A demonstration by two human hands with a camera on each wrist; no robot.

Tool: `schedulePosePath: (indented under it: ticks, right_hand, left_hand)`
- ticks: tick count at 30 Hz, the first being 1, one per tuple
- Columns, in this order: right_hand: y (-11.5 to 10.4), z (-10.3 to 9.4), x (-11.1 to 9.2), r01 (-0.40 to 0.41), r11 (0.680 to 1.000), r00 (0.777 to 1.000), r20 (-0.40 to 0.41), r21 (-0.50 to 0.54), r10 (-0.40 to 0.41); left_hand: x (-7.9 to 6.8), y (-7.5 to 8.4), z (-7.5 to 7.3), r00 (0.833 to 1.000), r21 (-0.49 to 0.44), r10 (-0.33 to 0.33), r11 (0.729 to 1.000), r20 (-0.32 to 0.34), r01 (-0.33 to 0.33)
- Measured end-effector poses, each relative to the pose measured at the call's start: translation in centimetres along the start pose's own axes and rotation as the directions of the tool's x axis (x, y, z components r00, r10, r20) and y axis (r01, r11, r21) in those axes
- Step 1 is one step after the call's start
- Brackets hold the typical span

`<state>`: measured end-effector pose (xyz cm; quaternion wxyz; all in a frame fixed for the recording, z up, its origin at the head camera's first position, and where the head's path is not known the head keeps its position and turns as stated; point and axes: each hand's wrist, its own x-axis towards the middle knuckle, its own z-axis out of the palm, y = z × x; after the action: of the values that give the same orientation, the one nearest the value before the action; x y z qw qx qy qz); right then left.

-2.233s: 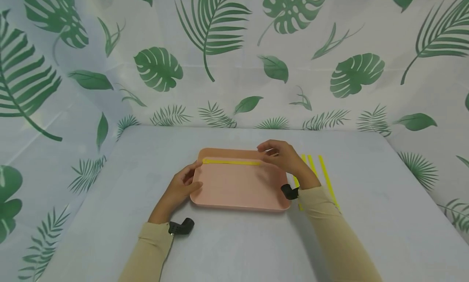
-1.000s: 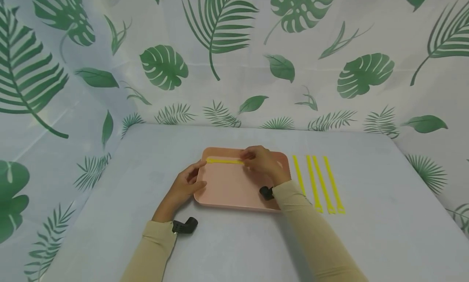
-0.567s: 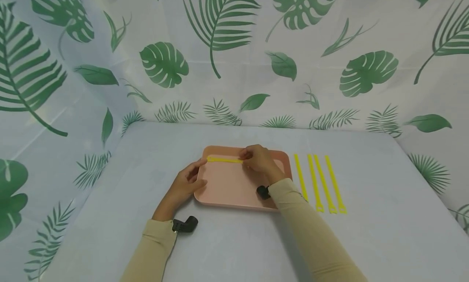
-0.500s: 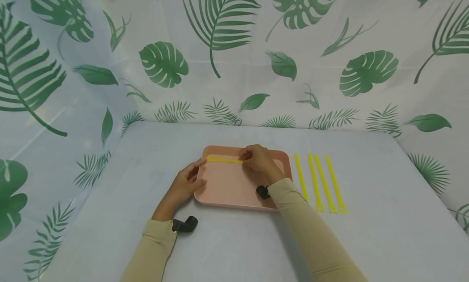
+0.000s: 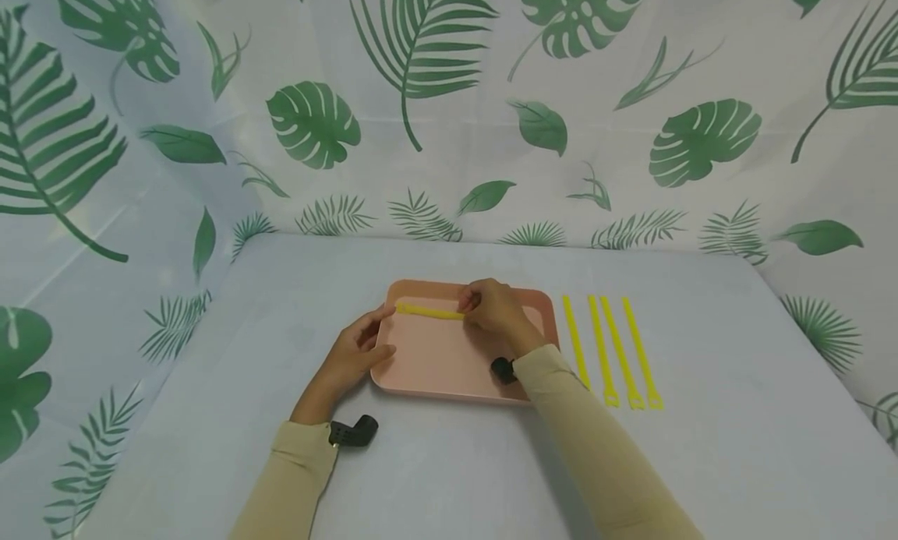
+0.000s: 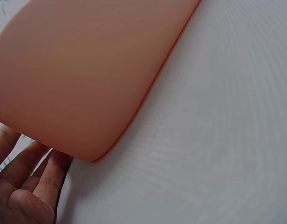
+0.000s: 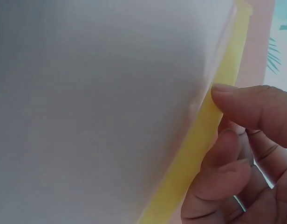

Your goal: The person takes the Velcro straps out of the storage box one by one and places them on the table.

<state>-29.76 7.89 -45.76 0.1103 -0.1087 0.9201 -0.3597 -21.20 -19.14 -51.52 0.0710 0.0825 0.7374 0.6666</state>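
In the head view, my left hand (image 5: pixel 348 354) holds the left edge of a pink tray (image 5: pixel 428 361), thumb over the rim. Its fingers lie along the tray's outer side in the left wrist view. A yellow strap (image 5: pixel 426 312) with a wider head at its left end stretches across the far part of the tray. My right hand (image 5: pixel 496 314) is over the tray's right half and pinches this strap. The right wrist view shows the strap (image 7: pixel 199 140) between thumb and fingers, slightly bowed. The hand hides its right end in the head view.
To the right of the tray, several more yellow straps (image 5: pixel 623 353) with slotted heads lie side by side on the white table (image 5: pixel 730 415). A leaf-patterned cloth (image 5: pixel 449 119) hangs behind the table and along its sides.
My right hand moved left from the tray's right end to the strap's middle. The held part of the strap has since shifted slightly toward me. My left hand stayed at the tray's edge.
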Motion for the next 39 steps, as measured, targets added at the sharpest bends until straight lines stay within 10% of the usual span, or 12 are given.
schedulePosePath:
  ticks: [10,24,39]
  right_hand:
    - [-0.5,-1.5,-1.3,0.164,0.986,0.985,-0.064,0.017,-0.162]
    - [-1.3,-3.7,-3.7,0.049,0.996,0.992,-0.113,-0.069,-0.057]
    - [-0.5,-4.5,-5.8,0.156,0.988,0.958,-0.246,0.005,-0.150]
  left_hand:
    - [0.0,0.1,0.0,1.000,0.005,0.006,1.000,-0.007,-0.006]
    - [0.2,0.0,0.2,1.000,0.011,0.015,1.000,-0.015,-0.014]
    - [-0.1,0.3,0.3,1.000,0.015,-0.001,1.000,-0.017,0.001]
